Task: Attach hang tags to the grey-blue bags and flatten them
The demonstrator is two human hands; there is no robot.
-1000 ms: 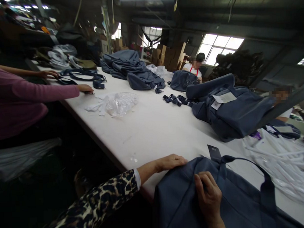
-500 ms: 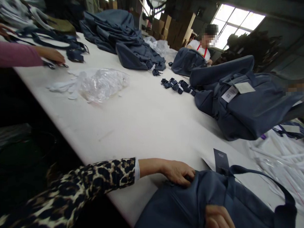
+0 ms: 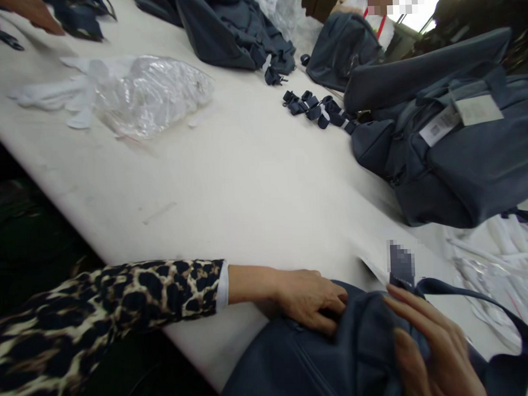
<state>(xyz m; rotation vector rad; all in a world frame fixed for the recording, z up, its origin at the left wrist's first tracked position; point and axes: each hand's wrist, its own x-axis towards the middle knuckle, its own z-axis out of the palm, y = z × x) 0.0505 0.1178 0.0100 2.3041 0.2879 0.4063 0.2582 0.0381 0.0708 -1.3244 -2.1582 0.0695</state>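
Observation:
A dark blue fabric bag (image 3: 304, 364) lies at the near edge of the white table (image 3: 246, 187). My left hand (image 3: 308, 300), in a leopard-print sleeve, grips the bag's top edge with curled fingers. Low at the right, my right hand (image 3: 429, 345) pinches a fold of the same bag between thumb and fingers, close to the camera. A dark hang tag (image 3: 400, 265) sits at the base of the bag's long strap (image 3: 488, 305), just above my right hand.
A finished blue bag with paper tags (image 3: 453, 151) lies at the right. Small dark strap pieces (image 3: 317, 106) and a clear plastic bag (image 3: 152, 95) lie mid-table. More blue bags (image 3: 236, 31) are piled farther back. White packets (image 3: 500, 259) lie at the right. Another person's hand (image 3: 32, 12) shows top left.
The camera has tilted down and moved closer to the table. My right hand has risen into view and taken a fold of the bag; my left hand stays on the bag's edge.

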